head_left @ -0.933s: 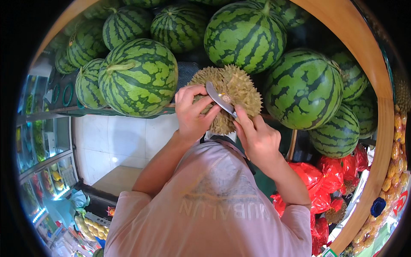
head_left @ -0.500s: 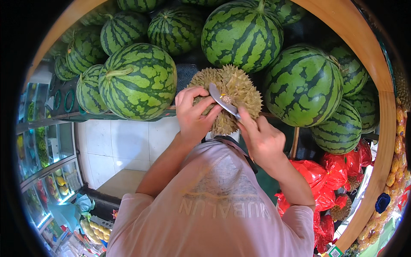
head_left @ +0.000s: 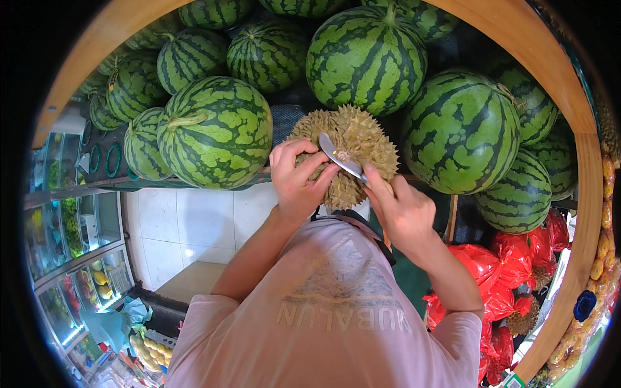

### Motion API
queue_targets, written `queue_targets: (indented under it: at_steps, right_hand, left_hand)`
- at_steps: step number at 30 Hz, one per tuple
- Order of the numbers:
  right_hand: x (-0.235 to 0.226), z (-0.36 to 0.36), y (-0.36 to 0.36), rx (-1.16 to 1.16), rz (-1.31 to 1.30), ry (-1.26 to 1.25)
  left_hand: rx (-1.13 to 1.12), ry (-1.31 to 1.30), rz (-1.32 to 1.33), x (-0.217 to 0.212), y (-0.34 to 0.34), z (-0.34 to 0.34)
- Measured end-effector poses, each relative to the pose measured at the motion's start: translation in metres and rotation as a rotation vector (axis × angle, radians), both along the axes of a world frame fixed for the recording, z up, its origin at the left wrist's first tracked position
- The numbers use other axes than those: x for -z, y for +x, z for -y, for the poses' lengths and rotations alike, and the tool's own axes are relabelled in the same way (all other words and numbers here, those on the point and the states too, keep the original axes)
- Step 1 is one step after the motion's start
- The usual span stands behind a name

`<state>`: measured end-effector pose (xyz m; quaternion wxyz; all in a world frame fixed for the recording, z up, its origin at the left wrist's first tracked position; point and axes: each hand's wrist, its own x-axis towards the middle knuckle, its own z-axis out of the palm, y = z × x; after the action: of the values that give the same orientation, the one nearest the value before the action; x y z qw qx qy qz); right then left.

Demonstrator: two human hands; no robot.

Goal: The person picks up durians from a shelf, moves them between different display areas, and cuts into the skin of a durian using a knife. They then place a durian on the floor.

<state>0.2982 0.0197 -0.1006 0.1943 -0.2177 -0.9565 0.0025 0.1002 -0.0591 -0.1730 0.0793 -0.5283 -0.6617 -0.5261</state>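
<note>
Steadying durian (head_left: 352,152), spiky, tan, wedged among striped watermelons (head_left: 217,132): left hand (head_left: 296,181), grip pressed around its near-left flank, bracing it. Right hand (head_left: 401,210), grip clenched on curved knife (head_left: 341,158), blade laid across the durian's crown. Red bags (head_left: 511,271) below-right of it.

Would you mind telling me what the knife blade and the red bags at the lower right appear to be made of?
The knife blade looks like bare polished metal, probably steel: silvery grey with a bright sheen along its curved edge. The red bags look like thin glossy plastic film: crinkled folds with sharp highlights.
</note>
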Motion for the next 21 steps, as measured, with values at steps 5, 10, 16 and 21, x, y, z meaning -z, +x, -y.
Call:
queue_targets:
  at_steps: [5,10,16,21]
  right_hand:
    - [0.006,-0.001,0.017,-0.020,-0.025,-0.029]
    - [0.006,-0.009,0.000,-0.051,-0.010,0.009]
    - [-0.003,-0.018,0.033,0.140,0.065,0.106]
    - [-0.026,-0.026,0.023,0.040,-0.229,-0.051]
  left_hand:
    - [-0.004,-0.021,-0.014,0.000,0.002,0.003]
    - [-0.004,0.019,-0.008,0.005,0.002,-0.001]
    - [-0.007,0.009,0.013,0.003,-0.002,0.000]
    - [-0.004,0.009,0.001,0.004,-0.001,-0.001]
